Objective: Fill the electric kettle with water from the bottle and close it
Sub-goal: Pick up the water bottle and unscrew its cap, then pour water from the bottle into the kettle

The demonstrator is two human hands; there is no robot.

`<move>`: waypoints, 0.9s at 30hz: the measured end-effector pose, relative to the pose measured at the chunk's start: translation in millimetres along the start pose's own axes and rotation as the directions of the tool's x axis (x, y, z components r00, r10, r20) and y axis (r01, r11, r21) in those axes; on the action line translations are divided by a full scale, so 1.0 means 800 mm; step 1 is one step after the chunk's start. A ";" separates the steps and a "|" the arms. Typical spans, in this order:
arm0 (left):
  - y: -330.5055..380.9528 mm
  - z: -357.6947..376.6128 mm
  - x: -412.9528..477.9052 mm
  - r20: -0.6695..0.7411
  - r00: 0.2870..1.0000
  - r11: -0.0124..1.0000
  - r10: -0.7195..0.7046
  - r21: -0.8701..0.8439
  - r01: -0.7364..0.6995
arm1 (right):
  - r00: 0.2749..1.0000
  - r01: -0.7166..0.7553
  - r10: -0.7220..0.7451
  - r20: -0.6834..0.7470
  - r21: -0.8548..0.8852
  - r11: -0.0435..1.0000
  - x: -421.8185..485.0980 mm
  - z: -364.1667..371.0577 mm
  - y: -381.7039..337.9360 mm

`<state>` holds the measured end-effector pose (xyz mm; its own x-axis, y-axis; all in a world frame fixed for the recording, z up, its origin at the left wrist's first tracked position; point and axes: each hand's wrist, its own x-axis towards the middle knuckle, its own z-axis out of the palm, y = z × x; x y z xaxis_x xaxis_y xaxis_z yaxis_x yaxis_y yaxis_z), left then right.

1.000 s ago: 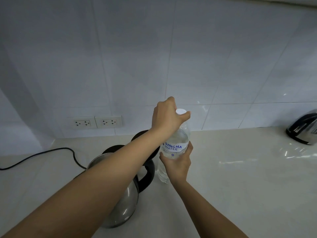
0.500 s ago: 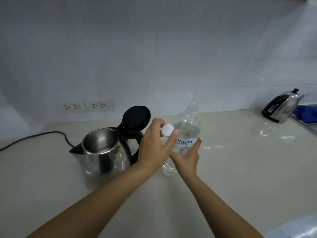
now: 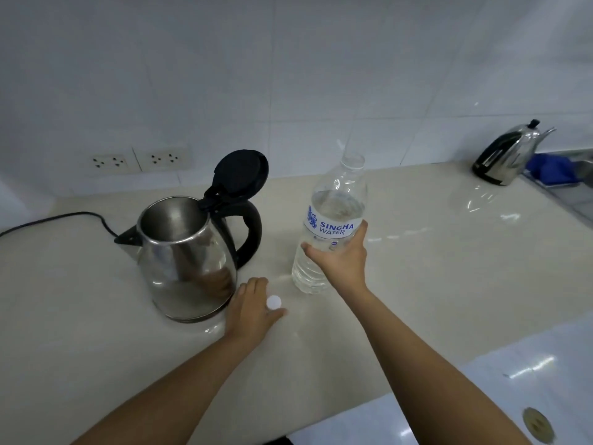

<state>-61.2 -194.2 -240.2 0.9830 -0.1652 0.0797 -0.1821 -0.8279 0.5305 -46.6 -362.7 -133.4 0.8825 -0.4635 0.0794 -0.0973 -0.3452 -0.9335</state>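
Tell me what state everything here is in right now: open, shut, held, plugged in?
Electric kettle: upright on the counter, black lid flipped open.
Water bottle: upright, uncapped, mostly full.
Bottle cap: off the bottle, in the left hand's fingers.
Left hand: low by the kettle, holding the cap.
Right hand: gripping the bottle.
Wall sockets: nothing plugged in.
Second kettle: far right, lid closed.

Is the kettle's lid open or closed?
Open. The black lid stands tipped back on its hinge above the handle, and you can see down into the shiny inside of the kettle.
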 end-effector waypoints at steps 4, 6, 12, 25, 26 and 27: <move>0.002 -0.013 -0.021 -0.111 0.993 0.986 -0.040 -0.165 0.022 | 1.000 0.020 -0.022 0.020 0.061 0.998 -0.006 0.001 0.001; 0.002 -0.028 -0.038 -0.288 0.957 0.980 -0.025 -0.195 -0.033 | 0.999 0.044 -0.044 -0.009 0.110 0.993 -0.008 0.005 -0.001; 0.001 -0.090 -0.066 -0.575 0.784 0.938 -0.235 -0.346 0.028 | 0.995 0.053 -0.039 -0.091 0.158 0.986 -0.008 0.027 -0.016; -0.064 -0.185 -0.024 -0.357 0.836 0.770 -0.416 -0.627 0.116 | 0.969 0.200 -0.205 0.136 0.056 0.978 -0.047 -0.011 -0.111; -0.066 -0.186 -0.020 -0.324 0.856 0.750 -0.403 -0.653 0.106 | 0.957 0.217 -0.216 0.196 0.016 0.976 -0.049 -0.014 -0.121; -0.065 -0.188 -0.018 -0.297 0.872 0.730 -0.390 -0.676 0.097 | 0.942 0.230 -0.216 0.255 -0.024 0.973 -0.052 -0.016 -0.130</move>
<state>-62.4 -68.4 -141.9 0.9343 0.3382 0.1127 -0.0230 -0.2582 0.9658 -78.9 -318.4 -35.2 0.9701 -0.1540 0.1874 0.0970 -0.4620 -0.8816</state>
